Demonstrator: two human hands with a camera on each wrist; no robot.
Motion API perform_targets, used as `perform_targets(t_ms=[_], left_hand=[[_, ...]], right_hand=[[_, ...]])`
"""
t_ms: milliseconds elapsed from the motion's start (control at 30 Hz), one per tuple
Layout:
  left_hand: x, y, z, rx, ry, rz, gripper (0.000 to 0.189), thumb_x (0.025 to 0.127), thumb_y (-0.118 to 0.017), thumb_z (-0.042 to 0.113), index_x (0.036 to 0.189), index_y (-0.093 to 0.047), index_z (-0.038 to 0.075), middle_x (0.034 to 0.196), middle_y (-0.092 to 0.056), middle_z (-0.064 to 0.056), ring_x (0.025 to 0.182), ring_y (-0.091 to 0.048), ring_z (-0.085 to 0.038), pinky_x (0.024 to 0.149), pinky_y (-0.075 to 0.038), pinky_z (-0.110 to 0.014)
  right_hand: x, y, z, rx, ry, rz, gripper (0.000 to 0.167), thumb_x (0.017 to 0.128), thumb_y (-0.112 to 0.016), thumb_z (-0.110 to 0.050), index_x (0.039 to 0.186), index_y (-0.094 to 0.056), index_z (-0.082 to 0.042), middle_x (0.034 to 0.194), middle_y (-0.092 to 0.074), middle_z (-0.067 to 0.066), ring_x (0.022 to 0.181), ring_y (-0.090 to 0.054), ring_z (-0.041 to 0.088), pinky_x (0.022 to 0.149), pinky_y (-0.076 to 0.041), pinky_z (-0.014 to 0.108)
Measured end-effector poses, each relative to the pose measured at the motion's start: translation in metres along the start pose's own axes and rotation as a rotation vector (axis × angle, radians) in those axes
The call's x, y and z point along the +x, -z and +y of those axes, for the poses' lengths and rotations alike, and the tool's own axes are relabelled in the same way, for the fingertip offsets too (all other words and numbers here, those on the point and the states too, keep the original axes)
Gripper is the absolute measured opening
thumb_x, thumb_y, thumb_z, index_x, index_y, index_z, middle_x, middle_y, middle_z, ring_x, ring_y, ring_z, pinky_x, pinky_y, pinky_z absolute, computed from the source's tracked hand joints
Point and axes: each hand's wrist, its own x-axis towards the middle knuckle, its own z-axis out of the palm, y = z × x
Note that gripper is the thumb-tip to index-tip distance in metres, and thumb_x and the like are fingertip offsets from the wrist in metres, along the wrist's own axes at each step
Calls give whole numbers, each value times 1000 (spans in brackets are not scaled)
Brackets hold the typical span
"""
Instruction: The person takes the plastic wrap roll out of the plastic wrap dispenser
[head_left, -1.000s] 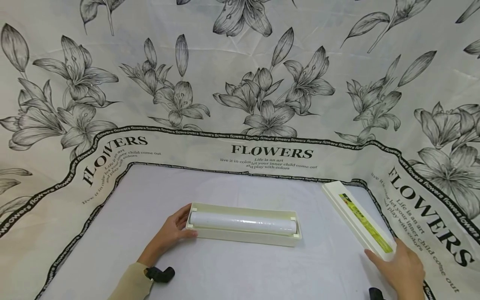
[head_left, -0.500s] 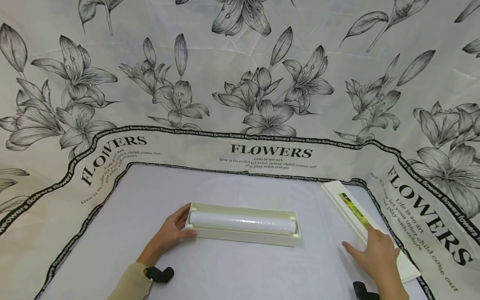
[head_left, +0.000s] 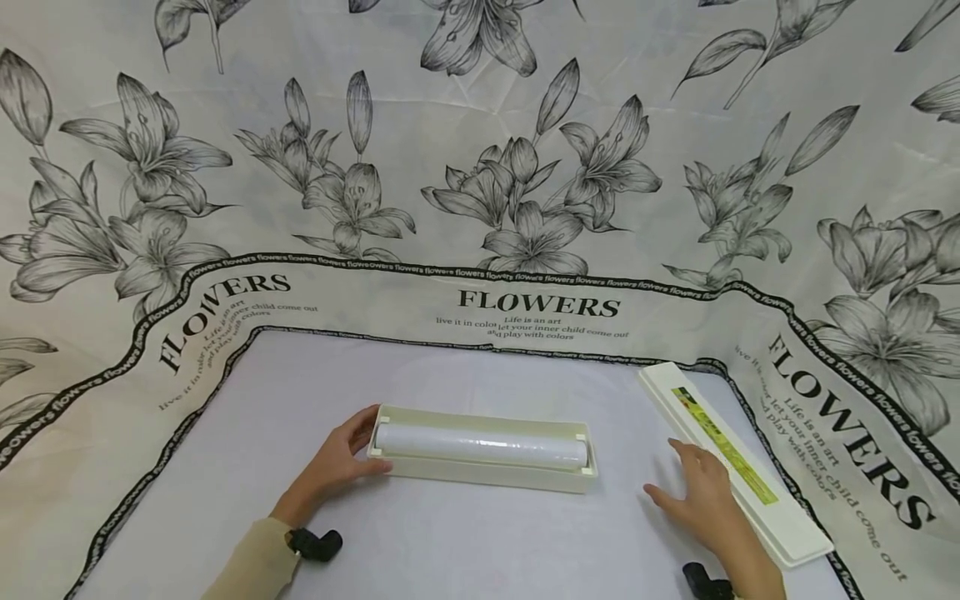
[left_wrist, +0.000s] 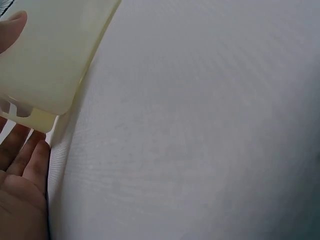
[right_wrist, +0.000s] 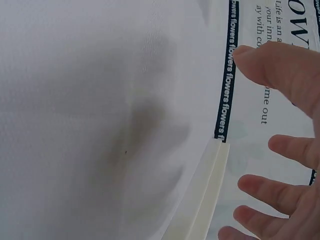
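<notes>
**My left grip keeps the open box by its end, my right grip is released near the lid**

At the left end of the open box [head_left: 483, 476] is my left grip [head_left: 341, 467], grasping this end: the thumb lies against the near wall of the box, and the other fingers go round to its far corner. Below and left of the box, I see my beige sleeve [head_left: 255, 560], with a black wrist device [head_left: 317, 545] at its cuff.

The box itself sits on the white tabletop [head_left: 465, 542], with its open side up. Inside the box, along its length, lies a shiny whitish roll [head_left: 480, 446], between small white corner pieces.

To the right of the box, well apart from it, is my right grip [head_left: 701, 496]. It is released, its thumb pointing toward the box and its fingers spread. I cannot tell if this grip touches the lid beside it. Another black device [head_left: 707, 581] is at this wrist.

Farther right of the box is the long white lid [head_left: 750, 457]. It lies slantwise, the far end nearer to the box, and carries a yellow-green label [head_left: 724, 445]. Behind the box rises a pale fabric [head_left: 435, 125] with grey lilies and the word "FLOWERS".
</notes>
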Motion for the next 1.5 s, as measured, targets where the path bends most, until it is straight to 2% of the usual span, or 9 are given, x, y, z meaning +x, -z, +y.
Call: perform_targets(t_ms=[167, 267, 400, 633, 800, 1067, 1200, 1300, 1500], left_hand=[[3, 1, -3, -40, -7, -31, 94, 81, -87, 15, 157, -35, 3, 151, -50, -23, 140, -49, -45, 115, -40, -19], [4, 1, -4, -48, 0, -43, 94, 81, -87, 16, 158, -35, 6, 153, -49, -21, 142, -47, -44, 112, -37, -13], [3, 3, -5, -57, -4, -46, 94, 80, -88, 17, 158, -36, 6, 155, -47, -21, 144, -44, -45, 112, -35, -10], [1, 7, -3, -92, -3, -47, 95, 80, -88, 14, 158, -36, 3, 157, -44, -24, 147, -39, -46, 111, -33, -9], [1, 7, 0, -90, 6, -39, 96, 80, -88, 15, 158, -35, 2, 158, -44, -23, 148, -38, -45, 112, -32, -8], [-1, 5, 2, -121, 31, -26, 95, 81, -88, 14, 158, -34, 1, 159, -42, -25, 148, -38, -46, 111, -34, -9], [-2, 3, -1, -136, 36, -18, 95, 80, -88, 13, 158, -35, 0, 158, -42, -25, 147, -39, -46, 110, -36, -9], [-3, 3, -2, -140, 42, -14, 95, 80, -88, 14, 158, -35, 0, 158, -43, -25, 147, -39, -47, 109, -37, -9], [-2, 3, -3, -126, 44, -17, 95, 81, -88, 15, 159, -35, 3, 158, -44, -24, 146, -41, -46, 111, -37, -11]], right_hand=[[7, -1, -14, 45, 77, -39, 77, 85, -84, -33, 142, -49, 6, 135, -55, 35, 125, -52, 54, 100, -46, 69], [12, -1, -24, 74, 105, -87, 74, 88, -82, -32, 144, -50, 3, 134, -58, 31, 120, -59, 49, 95, -54, 62], [17, 0, -38, 108, 133, -123, 71, 89, -81, -30, 145, -50, 1, 133, -61, 27, 114, -64, 42, 87, -60, 53], [29, 2, -59, 121, 234, -132, 70, 91, -80, -30, 146, -50, 1, 133, -63, 22, 117, -64, 38, 87, -62, 48], [37, 4, -73, 141, 292, -140, 68, 91, -80, -27, 146, -51, -1, 135, -62, 20, 120, -62, 38, 88, -61, 47], [45, 4, -95, 142, 357, -187, 63, 91, -80, -25, 143, -54, 0, 137, -62, 18, 113, -65, 32, 88, -61, 46], [48, 2, -100, 126, 405, -182, 59, 91, -80, -23, 139, -57, 1, 134, -65, 16, 117, -64, 32, 94, -58, 50], [50, -1, -103, 120, 434, -183, 55, 91, -80, -21, 137, -58, 1, 131, -66, 14, 115, -65, 29, 94, -58, 49], [52, -5, -106, 112, 444, -202, 52, 90, -80, -19, 134, -60, 1, 128, -67, 13, 114, -65, 29, 95, -58, 48]])
